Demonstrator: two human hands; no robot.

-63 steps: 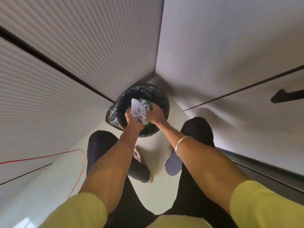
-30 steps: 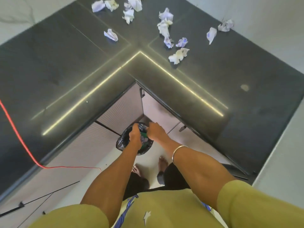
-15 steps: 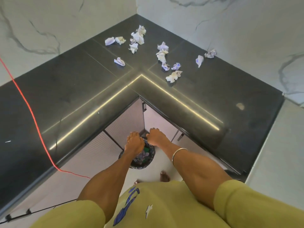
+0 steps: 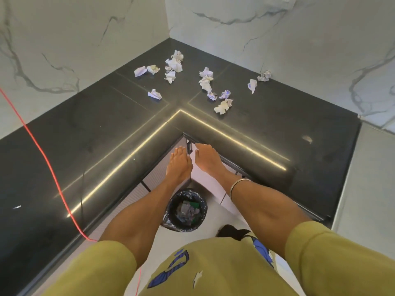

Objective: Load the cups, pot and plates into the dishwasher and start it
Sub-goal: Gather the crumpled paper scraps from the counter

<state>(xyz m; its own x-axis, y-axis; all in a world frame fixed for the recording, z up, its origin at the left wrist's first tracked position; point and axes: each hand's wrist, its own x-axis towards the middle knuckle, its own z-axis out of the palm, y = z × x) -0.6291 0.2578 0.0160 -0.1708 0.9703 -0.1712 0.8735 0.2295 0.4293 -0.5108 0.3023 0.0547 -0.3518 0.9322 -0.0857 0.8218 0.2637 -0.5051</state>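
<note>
No cup, pot, plate or dishwasher shows in the head view. My left hand (image 4: 179,164) and my right hand (image 4: 207,158) are stretched out side by side at the inner corner of a black L-shaped countertop (image 4: 85,146), fingers straight, holding nothing. Below them on the floor stands a small bin lined with a black bag (image 4: 186,210), with crumpled paper inside. Several crumpled paper balls (image 4: 206,81) lie on the counter's far corner, beyond both hands.
A red cable (image 4: 46,159) runs across the left part of the counter and drops over its edge. Ribbed cabinet fronts (image 4: 154,178) stand under the counter. Marble walls close the corner behind. A pale surface (image 4: 369,178) adjoins the counter on the right.
Both hands let go of the paper into the bin and rose from it to counter height. The camera lifted from the floor to the countertop.
</note>
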